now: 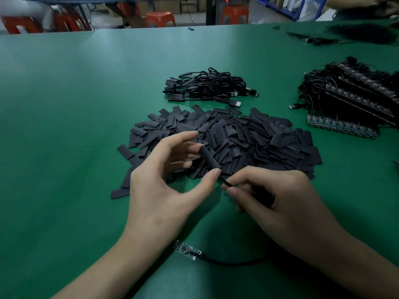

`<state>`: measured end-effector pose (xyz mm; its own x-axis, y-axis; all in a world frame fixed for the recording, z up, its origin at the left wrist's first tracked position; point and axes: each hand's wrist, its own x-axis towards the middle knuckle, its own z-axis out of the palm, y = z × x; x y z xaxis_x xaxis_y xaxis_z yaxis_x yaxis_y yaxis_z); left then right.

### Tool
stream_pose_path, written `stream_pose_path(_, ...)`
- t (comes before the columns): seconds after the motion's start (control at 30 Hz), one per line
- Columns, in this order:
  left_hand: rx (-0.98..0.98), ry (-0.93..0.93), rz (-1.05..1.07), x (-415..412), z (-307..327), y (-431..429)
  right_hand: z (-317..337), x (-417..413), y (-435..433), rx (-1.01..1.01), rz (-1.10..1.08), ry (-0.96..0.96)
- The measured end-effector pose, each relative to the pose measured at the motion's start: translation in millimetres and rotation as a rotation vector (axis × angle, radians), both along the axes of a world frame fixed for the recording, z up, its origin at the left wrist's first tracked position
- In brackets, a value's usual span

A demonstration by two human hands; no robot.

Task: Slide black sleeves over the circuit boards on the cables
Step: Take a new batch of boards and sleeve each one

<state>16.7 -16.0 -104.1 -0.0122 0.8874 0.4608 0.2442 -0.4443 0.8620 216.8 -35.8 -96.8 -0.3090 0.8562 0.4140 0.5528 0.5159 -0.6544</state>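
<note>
1. two bare hands work over a green table (64, 104), both closed on something.
2. the left hand (164, 182) pinches one black sleeve (209, 157) between thumb and fingertips, a matte tube tilted above the table.
3. the right hand (274, 197), fingers curled, grips one thin black cable (226, 182) that enters the sleeve's lower end. the board inside is hidden, so i cannot tell how far it is covered.
4. one bare circuit board (187, 250), small and speckled with parts, lies between the forearms on its own black lead (233, 263).
5. one heap of sleeves (248, 137), flat dull rectangles too many to count, spreads just behind the hands.
6. beyond it sits one tangled bundle of cables (207, 87) with sleeves on.
7. on the right, a stack of board strips (354, 98) lies with wires attached.
8. orange stools (159, 19) stand past the far edge, blurred.
</note>
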Motion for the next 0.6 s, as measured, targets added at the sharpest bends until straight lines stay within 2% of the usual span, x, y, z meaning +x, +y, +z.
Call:
stream_pose_path(0.33, 0.048, 0.068, 0.008, -0.7, 0.7, -0.9, 1.7, -0.6, -1.6, 0.018, -0.009, -0.061)
stream_pose_path(0.6, 0.031, 0.037, 0.117, -6.9, 3.5, 5.5, 14.3, 9.0, 0.2, -0.053, -0.028, -0.155)
